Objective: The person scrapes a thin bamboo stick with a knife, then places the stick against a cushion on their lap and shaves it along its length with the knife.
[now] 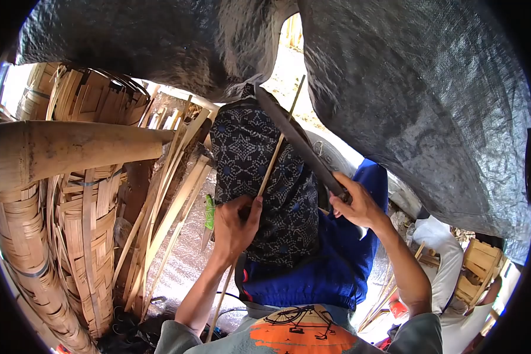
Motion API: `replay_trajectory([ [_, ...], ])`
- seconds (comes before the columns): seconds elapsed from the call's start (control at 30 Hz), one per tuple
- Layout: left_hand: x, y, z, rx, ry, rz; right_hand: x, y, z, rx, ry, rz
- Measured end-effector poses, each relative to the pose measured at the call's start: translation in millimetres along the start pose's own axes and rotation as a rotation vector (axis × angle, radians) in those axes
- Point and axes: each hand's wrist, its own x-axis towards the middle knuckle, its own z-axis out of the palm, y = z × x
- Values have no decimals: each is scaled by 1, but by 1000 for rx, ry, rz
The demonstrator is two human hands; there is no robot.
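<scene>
My left hand is closed, its thumb and fingers pinching a thin bamboo strip. The strip slants up and away from me, and its lower end passes back beside my left forearm. In my right hand is the handle of a long dark-bladed machete, the fingers wrapped round it. The blade points forward and to the left, crossing the strip near its far part; whether they touch I cannot tell. Beneath both lies a black patterned cloth spread over my lap, on top of blue trousers.
Woven bamboo baskets stand at left, with a thick bamboo pole jutting across them. Split bamboo pieces lean beside my left arm, near a green object. A dark tarpaulin hangs ahead; a white sack sits at right.
</scene>
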Motion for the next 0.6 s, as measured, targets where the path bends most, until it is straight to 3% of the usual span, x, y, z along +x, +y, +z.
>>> replay_trajectory([
  [0.03, 0, 1, 0, 7, 3, -18, 1, 0, 4, 143, -38, 41],
  [0.1, 0, -2, 3, 20, 15, -15, 2, 1, 3, 143, -120, 81],
  [0.17, 1, -1, 6, 31, 26, -4, 5, -5, 9, -264, -75, 105],
  [0.2, 1, 0, 8, 86, 63, 39, 2, -15, 12, -446, 1, -107],
  [0.3, 1, 3, 15, 196, 153, 125, -2, -6, 12, -533, 67, -266],
  [0.43, 2, 2, 22, 361, 275, 231, 6, 9, 12, -488, 43, -118],
  [0.5, 2, 3, 21, 379, 246, 225, 9, 30, 17, -670, 261, -585],
  [0.53, 1, 3, 20, 398, 226, 209, 6, 24, 17, -666, 258, -581],
  [0.6, 0, 3, 20, 410, 217, 208, 1, 4, 17, -650, 130, -300],
])
